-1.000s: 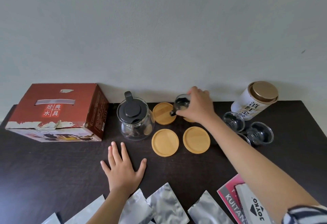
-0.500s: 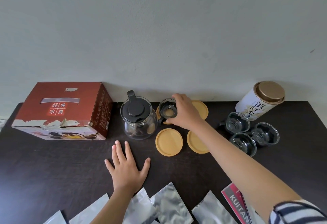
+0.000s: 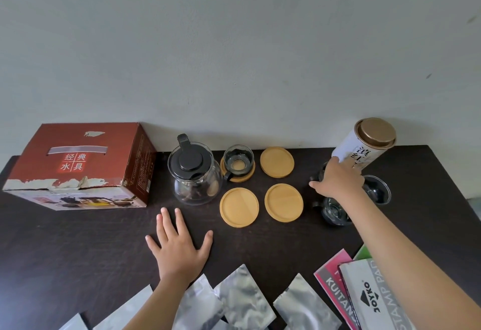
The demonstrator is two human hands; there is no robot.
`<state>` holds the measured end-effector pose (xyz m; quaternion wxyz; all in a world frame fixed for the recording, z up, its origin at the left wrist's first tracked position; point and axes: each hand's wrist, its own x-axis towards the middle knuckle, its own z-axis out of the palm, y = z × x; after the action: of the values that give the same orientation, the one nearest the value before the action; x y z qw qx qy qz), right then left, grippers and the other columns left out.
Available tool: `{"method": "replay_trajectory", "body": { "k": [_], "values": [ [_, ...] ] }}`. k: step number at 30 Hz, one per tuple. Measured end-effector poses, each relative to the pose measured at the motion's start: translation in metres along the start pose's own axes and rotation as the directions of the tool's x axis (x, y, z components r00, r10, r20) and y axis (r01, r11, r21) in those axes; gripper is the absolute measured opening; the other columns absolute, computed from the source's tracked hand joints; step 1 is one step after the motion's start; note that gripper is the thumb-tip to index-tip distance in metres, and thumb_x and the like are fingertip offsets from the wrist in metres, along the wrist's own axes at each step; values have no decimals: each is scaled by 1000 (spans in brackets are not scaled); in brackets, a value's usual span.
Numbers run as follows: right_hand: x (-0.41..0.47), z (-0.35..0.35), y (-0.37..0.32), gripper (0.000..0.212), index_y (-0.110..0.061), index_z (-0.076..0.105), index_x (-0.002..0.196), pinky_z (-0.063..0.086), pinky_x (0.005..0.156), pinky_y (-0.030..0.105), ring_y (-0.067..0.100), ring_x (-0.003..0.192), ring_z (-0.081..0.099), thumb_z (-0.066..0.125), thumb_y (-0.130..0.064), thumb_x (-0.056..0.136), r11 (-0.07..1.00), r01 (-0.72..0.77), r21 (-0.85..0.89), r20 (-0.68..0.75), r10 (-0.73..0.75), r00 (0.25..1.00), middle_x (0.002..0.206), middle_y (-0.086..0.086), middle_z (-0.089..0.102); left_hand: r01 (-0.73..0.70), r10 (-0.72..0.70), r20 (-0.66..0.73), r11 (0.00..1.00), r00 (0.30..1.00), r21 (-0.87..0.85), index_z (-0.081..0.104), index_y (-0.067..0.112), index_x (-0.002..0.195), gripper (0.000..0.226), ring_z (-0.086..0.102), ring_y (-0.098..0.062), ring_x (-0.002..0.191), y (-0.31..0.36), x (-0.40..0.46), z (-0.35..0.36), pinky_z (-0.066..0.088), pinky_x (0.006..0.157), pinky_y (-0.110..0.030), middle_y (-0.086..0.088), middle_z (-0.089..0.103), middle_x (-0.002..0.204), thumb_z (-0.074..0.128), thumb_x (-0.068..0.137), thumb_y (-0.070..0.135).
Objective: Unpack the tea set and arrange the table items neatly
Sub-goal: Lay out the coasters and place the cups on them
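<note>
Head view: we have left one cup (image 3: 238, 159) on the rear-left coaster (image 3: 237, 172) beside the teapot (image 3: 194, 170). Our right hand (image 3: 338, 180) now curls over the next cup (image 3: 321, 177); left hand (image 3: 179, 247) lies spread flat on the surface (image 3: 65, 246). Three coasters await cups.

Single head-worn view, forward and down over table (image 3: 260, 246) toward wall (image 3: 234, 43)

1 glass cup (image 3: 238, 160) on coaster (image 3: 237, 176)

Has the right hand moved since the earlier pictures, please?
Yes: the right hand left the glass cup on its coaster by the teapot and went right, to the cups beside the tea canister.
</note>
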<state>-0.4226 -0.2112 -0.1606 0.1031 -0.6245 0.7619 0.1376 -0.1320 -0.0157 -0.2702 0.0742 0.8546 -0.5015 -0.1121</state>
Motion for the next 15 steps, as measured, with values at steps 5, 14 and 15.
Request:
{"method": "replay_trajectory", "body": {
  "k": [5, 14, 15],
  "values": [
    [7, 0, 0, 81, -8, 25, 137, 44, 90, 44, 44, 125, 36, 72, -41, 80, 998, -16, 63, 11, 16, 1000, 140, 24, 29, 1, -1, 5, 1000, 1000, 5, 25, 8, 148, 99, 7, -32, 146, 0, 0, -1, 16, 108, -64, -17, 12, 157, 24, 76, 76],
    [9, -8, -26, 81, -12, 37, 131, 47, 83, 44, 40, 117, 45, 77, -49, 71, 964, 219, 152, -133, -200, 971, 128, 16, 44, -1, 1, 6, 1000, 1000, -6, 24, 8, 148, 99, 5, -32, 146, 0, 0, 0, 14, 109, -64, -17, 11, 158, 25, 76, 76],
    [9, -9, -34, 80, -14, 38, 132, 47, 83, 43, 39, 117, 45, 78, -47, 71, 951, 261, 163, -144, -239, 960, 128, 15, 44, 0, 0, 8, 1000, 1000, -4, 24, 8, 148, 99, 5, -32, 146, 0, 0, 0, 14, 109, -64, -17, 11, 158, 25, 76, 76]
  ]
}}
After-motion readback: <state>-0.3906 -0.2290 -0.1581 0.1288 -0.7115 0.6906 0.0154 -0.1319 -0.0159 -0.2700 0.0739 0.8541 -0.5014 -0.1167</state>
